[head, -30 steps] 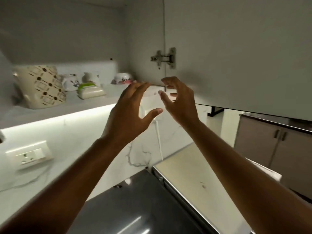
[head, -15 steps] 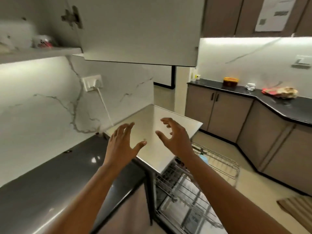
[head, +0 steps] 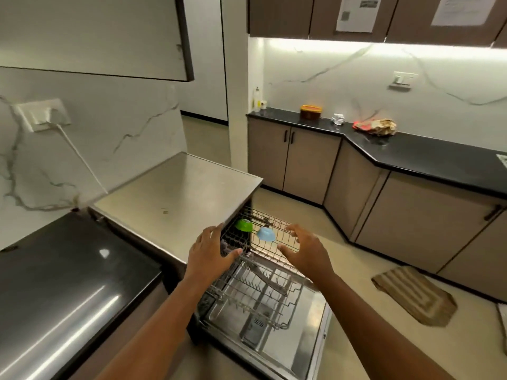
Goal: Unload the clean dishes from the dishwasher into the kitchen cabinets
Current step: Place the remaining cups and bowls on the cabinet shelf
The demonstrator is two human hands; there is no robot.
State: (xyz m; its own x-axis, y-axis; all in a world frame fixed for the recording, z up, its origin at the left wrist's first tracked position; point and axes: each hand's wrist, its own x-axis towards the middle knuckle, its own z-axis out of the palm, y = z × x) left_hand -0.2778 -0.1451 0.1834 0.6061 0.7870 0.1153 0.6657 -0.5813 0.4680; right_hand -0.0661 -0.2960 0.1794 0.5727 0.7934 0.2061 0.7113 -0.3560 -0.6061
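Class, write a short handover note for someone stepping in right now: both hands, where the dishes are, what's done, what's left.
Left hand: open, empty, above the dishwasher's front edge.
Right hand: open, empty, over the upper rack.
Dishes: green bowl and blue bowl sit upside down in the upper rack. Lower rack pulled out; no dishes visible in it.
Done: dishwasher door open, racks out.
Left: take both bowls up to the cabinet.

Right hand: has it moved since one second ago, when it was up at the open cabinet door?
Yes. The right hand has come down from the cabinet door and now hovers open over the dishwasher's upper rack, near the blue bowl.
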